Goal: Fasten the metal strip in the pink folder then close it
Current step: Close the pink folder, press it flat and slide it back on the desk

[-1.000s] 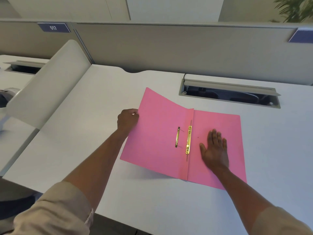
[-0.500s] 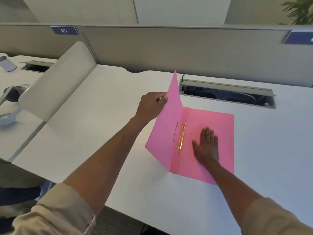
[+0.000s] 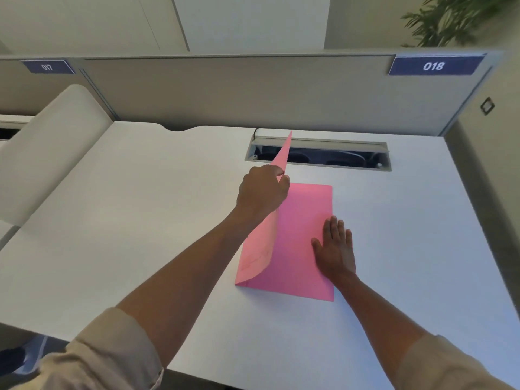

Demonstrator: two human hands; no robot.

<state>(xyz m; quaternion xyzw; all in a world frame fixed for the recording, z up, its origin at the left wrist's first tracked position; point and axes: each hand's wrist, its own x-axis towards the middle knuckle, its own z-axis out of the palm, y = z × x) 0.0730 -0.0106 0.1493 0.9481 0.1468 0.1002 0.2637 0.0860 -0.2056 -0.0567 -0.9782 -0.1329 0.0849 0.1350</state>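
The pink folder [image 3: 302, 220] lies on the white desk [image 3: 140, 220], its back cover flat and its front cover lifted past upright, leaning over the right half. My left hand [image 3: 263, 191] pinches the raised cover's free edge near its upper corner. My right hand [image 3: 334, 247] rests flat, fingers spread, on the right edge of the back cover, partly on the desk. The lifted cover hides the metal strip from view.
An open cable tray slot [image 3: 320, 154] sits in the desk just behind the folder. A grey partition [image 3: 239, 88] with labels 017 and 018 runs along the back. A curved white divider [image 3: 47, 153] stands at the left.
My left hand has swung the front cover from lying nearly flat on the left up and over toward the right. The metal strip has gone out of sight. My right hand slid toward the folder's right edge.
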